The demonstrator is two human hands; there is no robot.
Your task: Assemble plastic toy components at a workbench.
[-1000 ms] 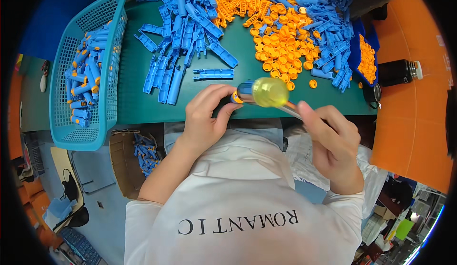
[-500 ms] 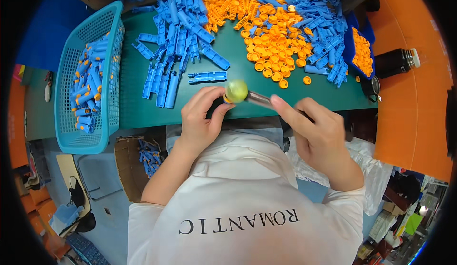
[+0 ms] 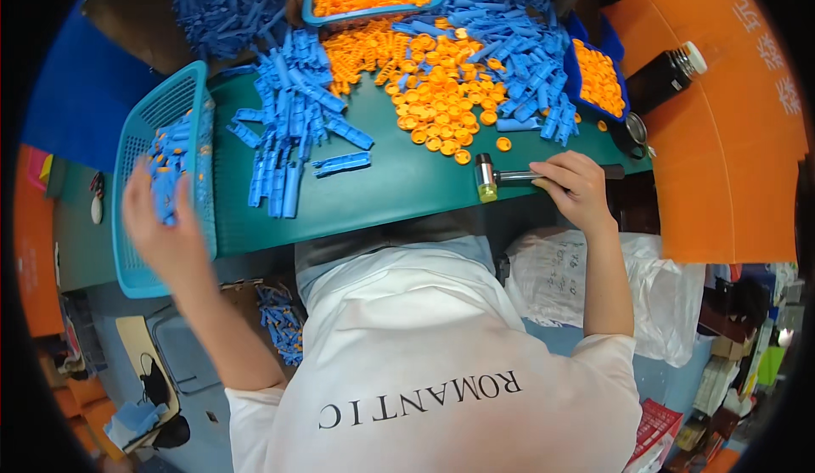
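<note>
My right hand [image 3: 574, 186] is closed round the handle of a small mallet [image 3: 486, 177], whose head rests at the green table's near side, yellow-green face toward me. My left hand [image 3: 165, 231] is over the near part of the light-blue mesh basket [image 3: 200, 91], smeared by motion, thumb and fingers apart. I make out nothing held in it. Blue tube pieces with orange ends [image 3: 171, 146] lie in the basket beyond that hand. A single blue half-shell [image 3: 342, 164] lies apart on the table, left of the mallet.
Blue half-shells [image 3: 289, 116] are heaped beside the basket. Loose orange caps [image 3: 437, 116] spread across the table's middle. A dark-blue bin [image 3: 598, 82] of orange parts and a black bottle [image 3: 662, 81] stand at the right. Another basket [image 3: 373, 16] holds orange pieces at the back.
My left hand has moved from the table's front edge left to the basket, no longer pinching the small piece. My right hand has lowered the mallet and shifted slightly right.
</note>
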